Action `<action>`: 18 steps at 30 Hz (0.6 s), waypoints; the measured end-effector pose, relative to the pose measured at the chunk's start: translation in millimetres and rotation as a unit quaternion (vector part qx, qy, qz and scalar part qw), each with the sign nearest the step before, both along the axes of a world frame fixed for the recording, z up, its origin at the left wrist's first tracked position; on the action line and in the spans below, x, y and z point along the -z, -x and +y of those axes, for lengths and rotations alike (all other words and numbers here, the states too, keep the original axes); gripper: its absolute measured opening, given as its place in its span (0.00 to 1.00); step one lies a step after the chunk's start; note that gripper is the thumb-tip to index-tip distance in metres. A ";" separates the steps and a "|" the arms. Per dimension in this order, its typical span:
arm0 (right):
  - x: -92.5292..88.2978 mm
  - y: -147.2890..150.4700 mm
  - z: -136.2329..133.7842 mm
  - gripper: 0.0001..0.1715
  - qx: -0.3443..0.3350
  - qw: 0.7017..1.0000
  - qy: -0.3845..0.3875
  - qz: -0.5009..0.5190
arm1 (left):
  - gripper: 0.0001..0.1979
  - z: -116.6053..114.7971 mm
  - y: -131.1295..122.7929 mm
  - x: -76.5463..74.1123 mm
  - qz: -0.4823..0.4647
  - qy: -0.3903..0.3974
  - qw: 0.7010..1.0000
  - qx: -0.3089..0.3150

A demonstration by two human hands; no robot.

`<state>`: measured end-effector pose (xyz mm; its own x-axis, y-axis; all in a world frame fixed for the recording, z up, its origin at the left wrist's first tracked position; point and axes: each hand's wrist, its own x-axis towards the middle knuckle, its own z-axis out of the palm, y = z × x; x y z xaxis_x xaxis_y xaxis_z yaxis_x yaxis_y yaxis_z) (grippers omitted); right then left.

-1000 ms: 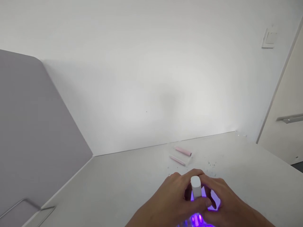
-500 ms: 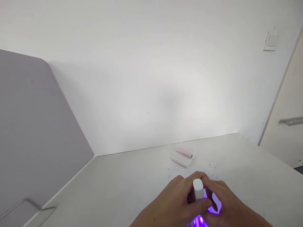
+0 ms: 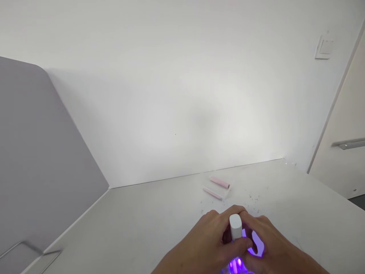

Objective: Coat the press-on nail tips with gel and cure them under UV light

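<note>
A white stick-shaped lamp (image 3: 235, 225) stands upright between my hands, and purple light glows below it. My left hand (image 3: 209, 238) is closed round this small UV lamp, with the thumb in front. Against it rests my right hand (image 3: 269, 243), its fingers curled and its index fingertip meeting the left one at the top. Purple light fills the gap inside the right hand's curl. Whatever lies under the lamp, or inside the right fingers, is hidden by the hands and the glare.
Beyond my hands, a thick pink tube (image 3: 220, 182) and a thin pink stick (image 3: 212, 193) lie on a clear plastic piece (image 3: 227, 193). Small dark crumbs (image 3: 253, 198) dot the white table (image 3: 137, 224). A grey panel (image 3: 42, 133) borders the left, and a white wall (image 3: 156, 95) rises behind.
The whole view has shifted slightly, so everything sits a little further left and higher. My hands keep the same hold on the lamp, and the purple light stays on.
</note>
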<state>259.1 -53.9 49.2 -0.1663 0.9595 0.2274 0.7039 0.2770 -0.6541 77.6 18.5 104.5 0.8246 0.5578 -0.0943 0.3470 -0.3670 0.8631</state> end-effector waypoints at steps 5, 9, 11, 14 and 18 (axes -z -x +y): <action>-0.9 1.2 0.7 0.10 -0.011 1.000 -0.021 0.000 | 0.07 1.8 -0.6 2.1 0.008 0.009 1.000 0.004; 10.9 -1.5 5.2 0.10 -0.043 0.996 -0.072 0.016 | 0.06 -1.9 -0.1 -1.9 0.005 -0.005 1.000 0.004; 17.3 -2.7 6.7 0.09 -0.042 0.994 -0.101 0.021 | 0.07 -3.2 -0.1 -3.6 0.014 -0.013 1.000 0.005; 21.0 -3.2 6.7 0.11 -0.039 0.990 -0.132 0.024 | 0.18 -2.1 -0.2 -5.3 0.045 -0.037 0.998 -0.001; 13.1 -3.0 6.4 0.10 -0.054 0.988 -0.127 0.067 | 0.31 -2.4 7.8 -15.9 0.116 -0.160 0.980 -0.008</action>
<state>262.2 -47.5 36.0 -0.2170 0.8471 0.4852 0.5732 0.5129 -0.6390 69.8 16.0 120.4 0.7928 0.6019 -0.0954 0.5276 -0.5996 0.6017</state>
